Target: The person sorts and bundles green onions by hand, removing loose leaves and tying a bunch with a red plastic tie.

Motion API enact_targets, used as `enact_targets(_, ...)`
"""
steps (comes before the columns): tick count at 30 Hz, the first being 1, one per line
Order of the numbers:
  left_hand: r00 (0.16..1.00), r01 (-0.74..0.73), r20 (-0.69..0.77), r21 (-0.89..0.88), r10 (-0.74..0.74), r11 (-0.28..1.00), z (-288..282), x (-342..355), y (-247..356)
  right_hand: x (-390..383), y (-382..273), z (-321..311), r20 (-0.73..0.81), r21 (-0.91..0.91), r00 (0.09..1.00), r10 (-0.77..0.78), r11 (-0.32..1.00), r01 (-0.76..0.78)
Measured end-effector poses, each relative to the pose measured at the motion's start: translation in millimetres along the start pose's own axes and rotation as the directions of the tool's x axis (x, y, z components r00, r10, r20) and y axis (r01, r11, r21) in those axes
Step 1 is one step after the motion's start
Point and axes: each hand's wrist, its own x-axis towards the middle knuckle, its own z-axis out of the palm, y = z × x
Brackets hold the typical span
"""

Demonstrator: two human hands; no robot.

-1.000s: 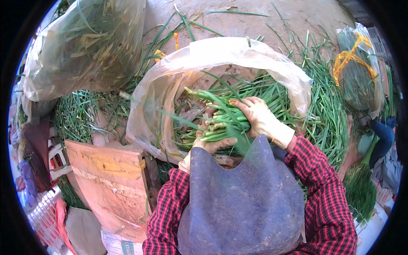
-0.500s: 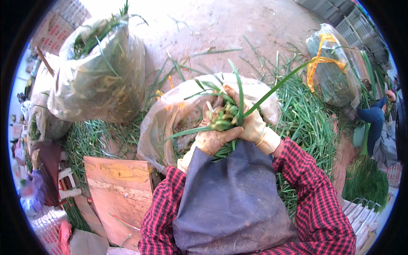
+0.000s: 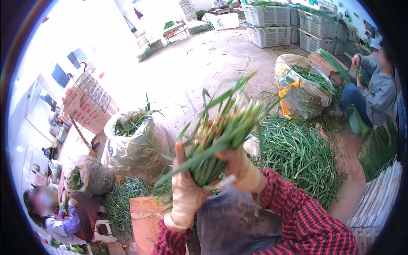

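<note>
Left of the left hand (image 3: 187, 189), a plastic bag (image 3: 142, 151) holds leafy greens (image 3: 131, 123); beyond the right hand (image 3: 242, 169), a taped bag (image 3: 308, 104) holds green stalks (image 3: 312, 77). Both hands curl tightly around a leafy bunch (image 3: 208, 163) between them.

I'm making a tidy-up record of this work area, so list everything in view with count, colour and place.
Stalk bunch: one, green, centre
Loose stalk heaps: at least two, green, right of centre and lower left
Clear bags: at least three, translucent, left and right
Crates: several, whitish, upper right and left
Board: one, orange-brown, lower left of centre
Stool: one, white, lower left
Co-workers: at least two, purple and grey-blue clothing, left and right edges
Apron: one, dark, lower centre
Sleeves: two, red-and-black checked, below
Left fingers: count unclear, pale-gloved, holding bunch
Right fingers: count unclear, pale-gloved, holding bunch
</note>
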Motion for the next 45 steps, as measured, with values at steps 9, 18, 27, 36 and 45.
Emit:
enact_targets(9,0.914,-0.081,0.359,0.616,-0.188,0.784,2,-143,20,-86,-113,-100,0.329,0.591,0.822,0.464,0.578,-0.562)
enact_targets(18,0.903,-0.249,0.379,0.846,-0.202,0.471,32,-204,5,-115,-127,-145,-0.013,-0.141,0.652,0.758,0.644,-0.752)
enact_targets(27,0.882,-0.245,0.431,0.764,-0.190,0.597,19,-211,4,-122,-142,-133,-0.175,-0.616,0.431,0.885,0.243,-0.749)
enact_targets(36,0.944,-0.125,0.289,0.760,-0.159,0.638,4,-222,5,-50,-207,-252,-0.649,-0.656,0.760,0.044,0.474,-0.588)
enact_targets(45,0.946,-0.324,0.311,0.924,0.093,0.203,5,-250,1,-132,-97,-55,0.459,-0.694,0.746,0.483,0.719,-0.039)
